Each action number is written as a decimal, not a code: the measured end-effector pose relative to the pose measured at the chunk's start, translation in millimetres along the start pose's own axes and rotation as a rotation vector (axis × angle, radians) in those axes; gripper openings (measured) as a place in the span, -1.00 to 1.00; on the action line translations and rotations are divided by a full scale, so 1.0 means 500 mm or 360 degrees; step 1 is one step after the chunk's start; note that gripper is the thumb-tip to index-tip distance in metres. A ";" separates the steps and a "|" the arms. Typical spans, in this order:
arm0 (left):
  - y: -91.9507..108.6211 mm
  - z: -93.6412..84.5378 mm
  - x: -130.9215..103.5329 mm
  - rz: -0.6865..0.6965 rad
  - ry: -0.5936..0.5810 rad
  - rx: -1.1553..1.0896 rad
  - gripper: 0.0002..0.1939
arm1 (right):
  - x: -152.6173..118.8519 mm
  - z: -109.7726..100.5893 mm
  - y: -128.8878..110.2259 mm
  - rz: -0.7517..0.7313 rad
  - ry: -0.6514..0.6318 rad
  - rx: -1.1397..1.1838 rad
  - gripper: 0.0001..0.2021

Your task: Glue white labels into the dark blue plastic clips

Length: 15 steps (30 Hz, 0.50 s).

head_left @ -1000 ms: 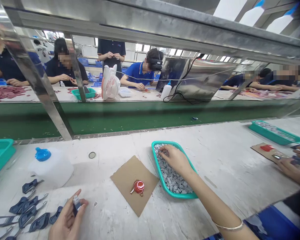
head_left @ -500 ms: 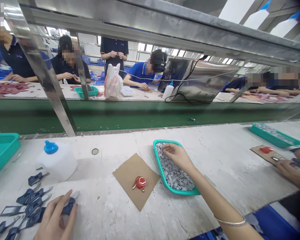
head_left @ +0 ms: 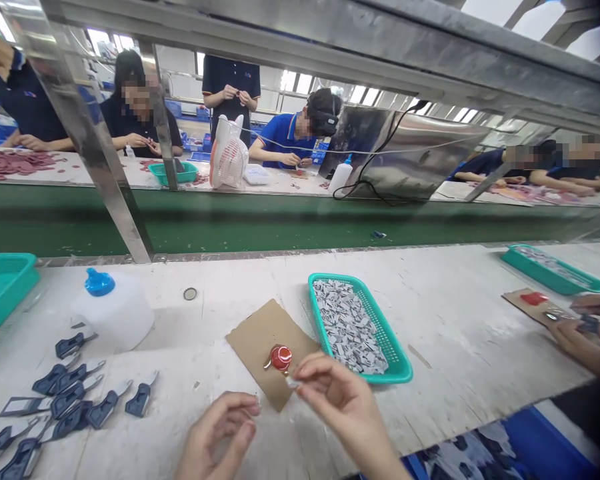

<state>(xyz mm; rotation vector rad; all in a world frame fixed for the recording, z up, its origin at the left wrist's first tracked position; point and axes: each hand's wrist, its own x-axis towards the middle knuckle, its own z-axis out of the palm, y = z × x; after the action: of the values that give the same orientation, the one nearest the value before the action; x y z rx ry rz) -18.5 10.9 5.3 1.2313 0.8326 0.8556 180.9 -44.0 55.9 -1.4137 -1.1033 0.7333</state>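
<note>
My right hand point(head_left: 347, 407) pinches a small pale grey piece point(head_left: 293, 383) between thumb and fingertips, over the near right edge of a brown cardboard square point(head_left: 257, 337). On the cardboard sits a glossy red blob point(head_left: 281, 357) with a small stick or metal bit point(head_left: 267, 361) beside it. My left hand point(head_left: 217, 430) is half curled to the left, thumb and fingers apart, with nothing plainly held. Behind my right hand stands a green basket point(head_left: 403, 363) full of small grey pieces point(head_left: 347, 323). Several dark blue handled pieces with metal tips point(head_left: 139, 400) lie at the left.
A white bottle with a blue cap point(head_left: 117, 313) and a bottle cap point(head_left: 190, 293) stand toward the back left. A green tray point(head_left: 10, 287) is at the far left. At right, a co-worker's hands point(head_left: 587, 337) work near another basket point(head_left: 550, 270). A metal post point(head_left: 80, 127) rises ahead.
My right hand has come out of the basket toward me with a small grey piece. My left hand has let go of a dark blue handled piece and moved right.
</note>
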 end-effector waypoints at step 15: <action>-0.018 0.055 0.019 -0.0517 -0.0090 -0.0503 -0.60 | -0.087 0.062 0.044 -0.0442 0.0022 -0.0454 -0.70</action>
<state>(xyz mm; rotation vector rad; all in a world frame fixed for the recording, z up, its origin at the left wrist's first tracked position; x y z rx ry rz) 10.9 6.3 -0.2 0.8124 0.7905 0.6548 141.5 -70.2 22.8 -1.4579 -1.4012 0.3770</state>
